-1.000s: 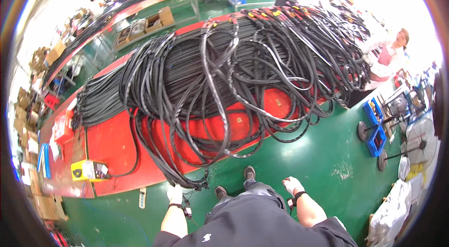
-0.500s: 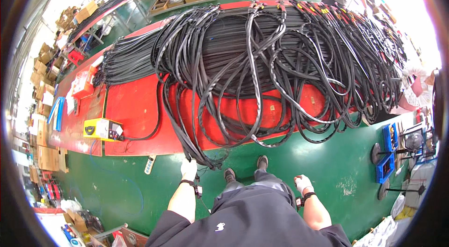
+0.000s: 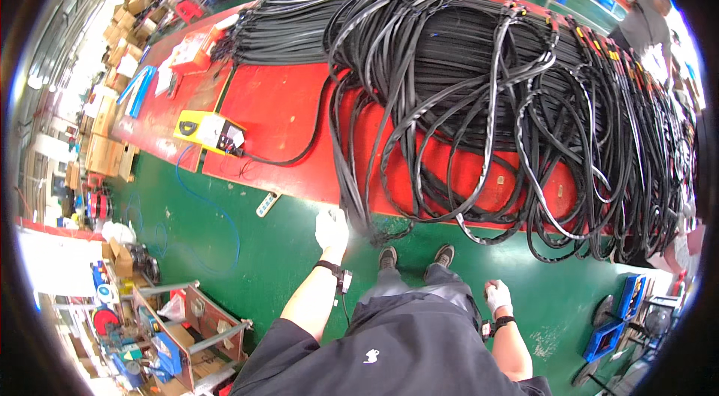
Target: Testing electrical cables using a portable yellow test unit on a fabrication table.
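Observation:
My left hand [image 3: 332, 232], in a white glove, is raised by the front edge of the red table. It is beside the hanging ends of a black cable bundle [image 3: 350, 190]; whether it touches them I cannot tell. Glare and blur hide its fingers. My right hand [image 3: 497, 296], also gloved, hangs low over the green floor with its fingers curled in, and nothing shows in it. Long black sleeved cables [image 3: 479, 89] lie heaped across the table, several loops drooping over its front edge. A yellow box-shaped device [image 3: 196, 128] stands on the left, a black cable running from it.
A white power strip [image 3: 267, 204] sticks out below the table [image 3: 277, 122] edge. Red bins [image 3: 192, 53] stand at its far left. A metal-framed cart [image 3: 202, 313] is at lower left, blue crates [image 3: 603, 340] at lower right. Another person [image 3: 645, 25] is at the far right.
The view has shifted left, so the table appears further right. My left hand has risen toward the table edge beside the cable ends. My right hand still hangs low.

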Motion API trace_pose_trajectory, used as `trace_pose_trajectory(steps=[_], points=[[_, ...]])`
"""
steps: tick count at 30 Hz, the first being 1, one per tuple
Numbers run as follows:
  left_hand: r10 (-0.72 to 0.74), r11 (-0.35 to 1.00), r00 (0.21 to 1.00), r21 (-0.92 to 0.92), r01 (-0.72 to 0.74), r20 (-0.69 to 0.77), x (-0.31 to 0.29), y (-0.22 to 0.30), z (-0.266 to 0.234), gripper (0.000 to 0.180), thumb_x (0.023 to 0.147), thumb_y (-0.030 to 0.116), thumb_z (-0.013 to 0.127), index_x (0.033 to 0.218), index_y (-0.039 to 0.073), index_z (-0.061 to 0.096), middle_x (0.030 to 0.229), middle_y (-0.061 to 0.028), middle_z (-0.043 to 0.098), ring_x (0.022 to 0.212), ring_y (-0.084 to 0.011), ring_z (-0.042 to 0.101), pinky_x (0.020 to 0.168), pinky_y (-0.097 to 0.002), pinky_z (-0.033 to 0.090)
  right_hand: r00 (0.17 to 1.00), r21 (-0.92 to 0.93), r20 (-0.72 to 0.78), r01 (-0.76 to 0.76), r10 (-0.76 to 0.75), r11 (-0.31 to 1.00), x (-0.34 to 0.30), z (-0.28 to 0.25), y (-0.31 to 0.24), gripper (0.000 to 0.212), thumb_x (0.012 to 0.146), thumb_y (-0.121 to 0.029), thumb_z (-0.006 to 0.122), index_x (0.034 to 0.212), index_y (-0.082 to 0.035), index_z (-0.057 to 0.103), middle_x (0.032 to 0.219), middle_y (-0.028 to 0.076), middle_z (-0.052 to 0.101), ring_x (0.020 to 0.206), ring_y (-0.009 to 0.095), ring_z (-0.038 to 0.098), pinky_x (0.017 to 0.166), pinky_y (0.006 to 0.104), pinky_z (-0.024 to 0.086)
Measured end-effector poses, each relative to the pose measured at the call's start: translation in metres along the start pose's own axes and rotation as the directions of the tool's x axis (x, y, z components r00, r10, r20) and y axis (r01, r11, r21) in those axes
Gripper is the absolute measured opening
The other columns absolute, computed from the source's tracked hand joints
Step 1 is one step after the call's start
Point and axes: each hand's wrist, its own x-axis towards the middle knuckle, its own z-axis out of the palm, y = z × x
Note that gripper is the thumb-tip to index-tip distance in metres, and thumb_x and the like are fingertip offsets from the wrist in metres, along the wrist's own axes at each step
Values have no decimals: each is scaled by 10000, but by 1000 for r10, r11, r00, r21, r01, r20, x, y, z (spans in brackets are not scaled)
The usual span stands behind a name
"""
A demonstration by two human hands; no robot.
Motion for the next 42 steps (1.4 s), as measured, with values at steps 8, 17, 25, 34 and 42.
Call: trace_pose_trajectory(steps=[8, 17, 25, 34, 42], points=[[461, 885, 885, -99, -454, 61, 103, 109, -13, 595, 1042, 392, 772, 1519, 50, 671, 1391, -221, 752, 1291, -397, 730, 1140, -491, 561, 975, -214, 115, 212, -191, 953, 6, 40, -142, 314, 1029, -262, 719, 1227, -24, 772, 1162, 225, 822, 1078, 388, 792, 968, 451, 608], [321, 761, 854, 424, -490, 410, 231, 184, 60, 352, 998, 236, 699, 1239, -10, 628, 1141, -276, 827, 1060, -419, 834, 928, -560, 648, 970, -180, -19, 234, -241, 955, -71, 165, -265, 315, 1063, -327, 713, 1246, -80, 782, 1163, 203, 805, 1123, 434, 766, 982, 486, 608], [272, 593, 556, -592, 546, 785, 213, 199, -9, 269, 1168, 348, 641, 1088, 91, 627, 751, 24, 567, 558, -139, 533, 524, -317, 466, 850, 346, 167, 423, -499, 837, -51, 268, -434, 765, 1050, -263, 805, 1675, 22, 466, 1634, 253, 607, 1438, 373, 673, 1255, 435, 508], [233, 447, 328, -400, 800, 916, 261, 221, -16, 313, 1170, 388, 640, 1049, 100, 647, 759, 4, 570, 618, -163, 547, 589, -317, 494, 748, 131, 537, 384, -391, 914, -77, 259, -493, 541, 1094, -503, 662, 1354, -29, 690, 1133, 199, 797, 1071, 318, 768, 953, 452, 585], [186, 558, 316, -365, 745, 930, 332, 238, 77, 427, 1174, 479, 584, 936, 126, 613, 663, 29, 499, 486, -159, 479, 462, -319, 426, 699, 485, 507, 253, -504, 837, -144, 164, -489, 605, 1109, -495, 705, 1481, -37, 570, 930, 69, 643, 843, 194, 627, 758, 385, 515]])
